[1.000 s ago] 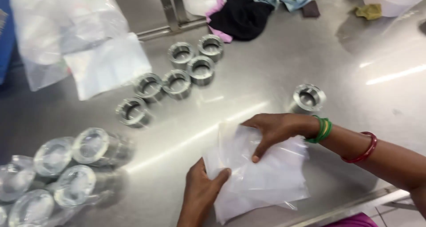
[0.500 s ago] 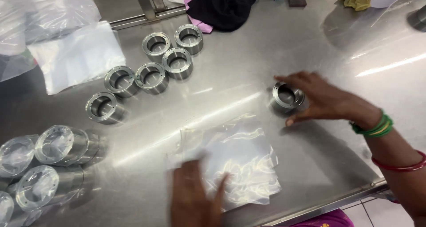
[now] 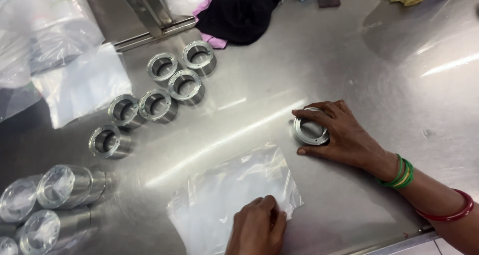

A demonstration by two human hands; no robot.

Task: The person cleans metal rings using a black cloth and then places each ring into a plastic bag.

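While the left hand (image 3: 257,227) is pressing flat on the plastic bag (image 3: 234,195), the right hand (image 3: 344,135) is reaching across the table (image 3: 349,60), its fingers (image 3: 312,114) curling around a metal ring (image 3: 309,131).

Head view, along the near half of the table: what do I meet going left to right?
Bagged metal rings → flat clear plastic bag with the left hand on its near edge → loose metal ring under the right hand → green bangles → red bangle.

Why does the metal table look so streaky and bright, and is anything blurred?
Head view: overhead light glares in white streaks off the steel table; the clear plastic bag shines too. The right hand on the metal ring is sharp, as is the left hand.
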